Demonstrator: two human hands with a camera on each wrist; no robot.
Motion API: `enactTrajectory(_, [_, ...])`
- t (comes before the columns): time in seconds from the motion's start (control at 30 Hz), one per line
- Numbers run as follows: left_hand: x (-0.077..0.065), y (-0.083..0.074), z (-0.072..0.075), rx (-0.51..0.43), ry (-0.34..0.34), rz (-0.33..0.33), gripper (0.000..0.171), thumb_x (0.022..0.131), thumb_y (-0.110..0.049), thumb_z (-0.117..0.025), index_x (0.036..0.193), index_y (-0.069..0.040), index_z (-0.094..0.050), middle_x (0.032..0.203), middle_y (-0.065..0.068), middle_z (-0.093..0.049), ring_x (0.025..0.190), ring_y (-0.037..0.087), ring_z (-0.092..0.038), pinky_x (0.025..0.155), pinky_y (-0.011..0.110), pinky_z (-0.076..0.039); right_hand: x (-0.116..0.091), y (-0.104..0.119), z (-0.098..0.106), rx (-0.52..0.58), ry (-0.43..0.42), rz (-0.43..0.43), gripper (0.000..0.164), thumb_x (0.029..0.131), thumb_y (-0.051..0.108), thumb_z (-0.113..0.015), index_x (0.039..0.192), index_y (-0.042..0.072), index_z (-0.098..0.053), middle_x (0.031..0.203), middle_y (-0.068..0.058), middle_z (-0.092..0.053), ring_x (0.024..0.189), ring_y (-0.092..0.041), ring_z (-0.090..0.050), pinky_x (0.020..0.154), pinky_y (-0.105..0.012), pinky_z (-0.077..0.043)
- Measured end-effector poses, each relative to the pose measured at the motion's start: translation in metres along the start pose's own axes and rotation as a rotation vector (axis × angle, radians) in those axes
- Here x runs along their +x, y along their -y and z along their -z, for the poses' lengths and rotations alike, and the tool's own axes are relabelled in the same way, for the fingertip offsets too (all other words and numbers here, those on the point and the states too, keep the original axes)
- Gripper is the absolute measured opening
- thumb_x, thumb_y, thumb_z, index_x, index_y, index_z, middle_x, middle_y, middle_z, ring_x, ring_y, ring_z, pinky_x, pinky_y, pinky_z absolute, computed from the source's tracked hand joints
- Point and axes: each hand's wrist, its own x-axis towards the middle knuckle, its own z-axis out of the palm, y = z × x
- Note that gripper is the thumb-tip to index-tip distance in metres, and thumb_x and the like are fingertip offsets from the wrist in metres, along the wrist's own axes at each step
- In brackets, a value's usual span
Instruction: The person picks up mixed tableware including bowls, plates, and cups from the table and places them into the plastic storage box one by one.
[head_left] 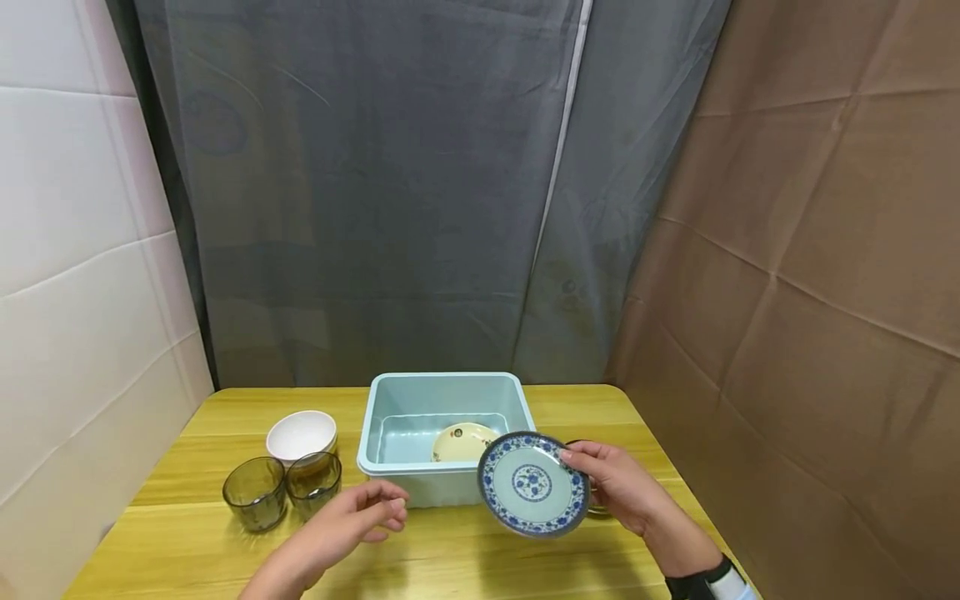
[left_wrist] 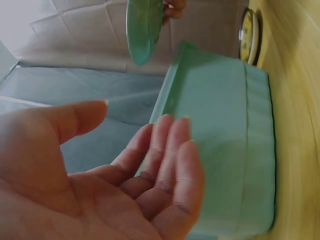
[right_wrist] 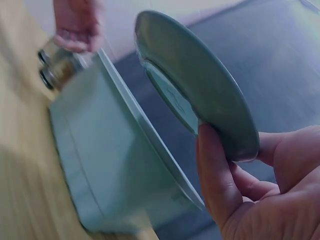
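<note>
In the head view my right hand (head_left: 622,483) pinches the rim of a small plate (head_left: 532,485) with a blue floral border and a blue flower motif in its centre. The plate is tilted, its face toward the head camera, in front of the tub's right corner. The right wrist view shows its underside and foot ring, with fingers (right_wrist: 215,170) against it. My left hand (head_left: 345,529) holds nothing, its fingers loosely bent, near the tub's front left corner. A light blue tub (head_left: 397,487) stands between the hands; inside lies a cream plate (head_left: 461,442) with small printed motifs.
Left of the tub are a white bowl (head_left: 302,435) and two dark tinted glasses, the outer glass (head_left: 255,496) and the inner glass (head_left: 313,482). A round, dark-rimmed item (left_wrist: 248,36) sits on the wooden table (head_left: 427,558) at the right, mostly hidden behind my right hand in the head view.
</note>
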Motion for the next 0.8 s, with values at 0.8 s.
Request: enactTrajectory(0.8, [0.016,-0.017,-0.029,-0.19,-0.124,-0.046,0.044,0.114,-0.024,-0.061,0.146,0.005,-0.058,0.126,0.011,-0.07,0.105,0.024,-0.07,0.09,0.041,-0.063,0.009,-0.014,-0.093,0.116,0.052,0.047,0.027,0.112,0.024,-0.066,0.123,-0.001,-0.071,0.103,-0.004,-0.075,0.086,-0.016,-0.073,0.075,-0.034,-0.065])
